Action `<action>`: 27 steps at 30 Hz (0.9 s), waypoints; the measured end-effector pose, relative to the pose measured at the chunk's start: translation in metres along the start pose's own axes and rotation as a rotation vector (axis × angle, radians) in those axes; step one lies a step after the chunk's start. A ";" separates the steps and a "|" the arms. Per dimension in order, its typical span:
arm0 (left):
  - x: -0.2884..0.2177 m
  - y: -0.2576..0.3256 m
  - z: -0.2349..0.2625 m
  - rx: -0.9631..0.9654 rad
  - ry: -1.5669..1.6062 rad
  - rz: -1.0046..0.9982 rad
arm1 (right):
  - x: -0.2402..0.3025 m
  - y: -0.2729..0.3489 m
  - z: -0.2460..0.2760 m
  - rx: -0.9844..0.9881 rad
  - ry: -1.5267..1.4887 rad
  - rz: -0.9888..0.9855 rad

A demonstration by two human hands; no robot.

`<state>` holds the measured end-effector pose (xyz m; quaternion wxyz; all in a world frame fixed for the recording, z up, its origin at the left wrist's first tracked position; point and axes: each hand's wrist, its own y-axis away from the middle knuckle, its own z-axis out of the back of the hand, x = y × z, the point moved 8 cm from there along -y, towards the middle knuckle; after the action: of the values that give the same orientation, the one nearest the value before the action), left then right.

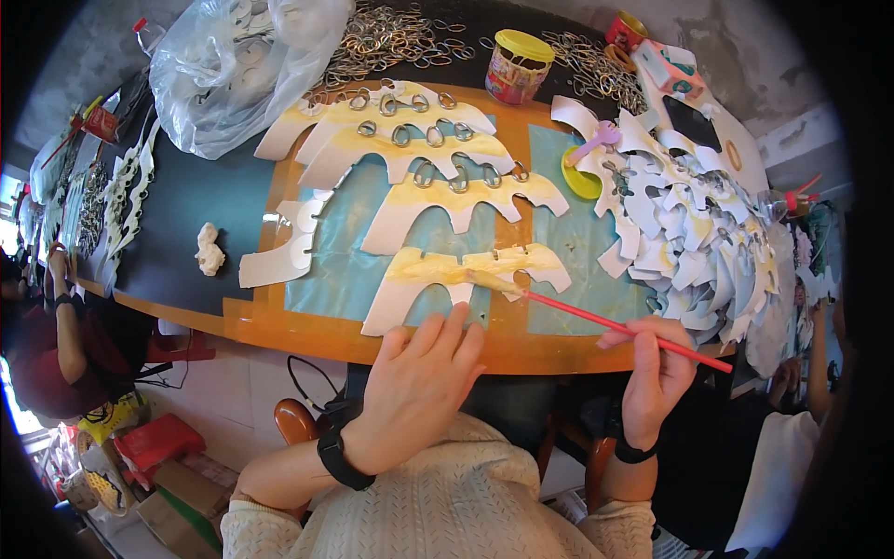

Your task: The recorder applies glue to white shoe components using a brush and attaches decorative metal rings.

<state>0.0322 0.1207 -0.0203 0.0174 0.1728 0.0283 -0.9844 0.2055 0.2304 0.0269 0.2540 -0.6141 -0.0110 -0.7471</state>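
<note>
My right hand (655, 373) pinches the red handle of a glue brush (605, 323). The brush's yellowed bristles rest on the near white cut-out piece (410, 284), whose upper band is coated with yellowish glue. My left hand (426, 373) is palm down with its fingers stretched out, the fingertips at the lower edge of that piece. Beyond it lie more glue-coated white pieces (447, 207), with metal rings (424, 175) set along their upper edges. An uncoated-looking white piece (279, 267) sits to their left.
Loose metal rings (391, 37) are heaped at the back beside a clear plastic bag (219, 102). A yellow-lidded tub (519, 67) stands there. Piled white pieces (698, 228) fill the right, near a yellow lid with a purple spoon (596, 142). Another person (60, 345) sits at the left.
</note>
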 end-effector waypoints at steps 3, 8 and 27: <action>0.000 -0.001 0.000 0.015 0.001 0.007 | -0.004 -0.001 0.010 -0.041 0.002 -0.004; 0.000 -0.001 0.000 0.000 0.005 0.000 | -0.006 -0.002 0.005 0.017 0.068 0.040; -0.001 -0.001 0.000 -0.012 0.009 0.003 | -0.007 0.000 0.027 -0.121 0.095 0.004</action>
<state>0.0327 0.1216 -0.0201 0.0199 0.1770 0.0338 -0.9834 0.2315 0.2417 0.0266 0.2184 -0.5924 0.0475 -0.7740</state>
